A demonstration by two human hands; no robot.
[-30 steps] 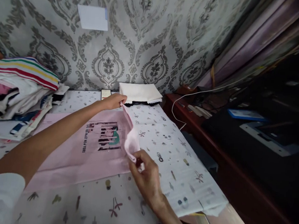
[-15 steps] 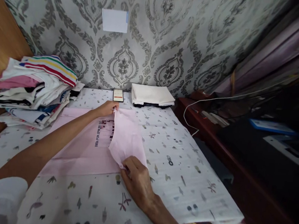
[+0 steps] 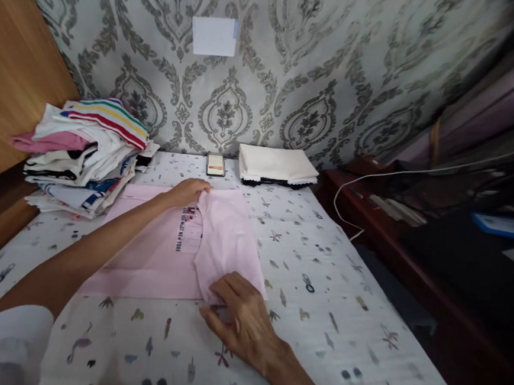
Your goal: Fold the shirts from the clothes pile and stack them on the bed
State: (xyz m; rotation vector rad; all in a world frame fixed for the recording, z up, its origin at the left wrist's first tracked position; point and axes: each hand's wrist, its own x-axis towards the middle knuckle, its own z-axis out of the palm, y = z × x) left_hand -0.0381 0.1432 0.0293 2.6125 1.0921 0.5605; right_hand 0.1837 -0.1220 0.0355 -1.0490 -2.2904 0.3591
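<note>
A pale pink T-shirt [image 3: 144,267] with dark lettering and a print lies flat on the patterned sheet, its right end folded over toward the left and partly covering the print. My left hand [image 3: 189,192] is closed on the far corner of the folded part. At the near corner of that fold, my right hand [image 3: 246,325] rests its fingers on the pink fabric. Its thumb stands apart, with no cloth pinched between.
A tall pile of clothes [image 3: 85,161] leans by a wooden panel [image 3: 21,79]. Against the patterned wall stand a phone [image 3: 216,165] and a folded cream stack [image 3: 279,166]. A white cable [image 3: 337,202] trails over the dark red furniture at right.
My right hand has let go of the shirt's near corner and opened its thumb. The folded part lies flatter. My view has shifted left.
</note>
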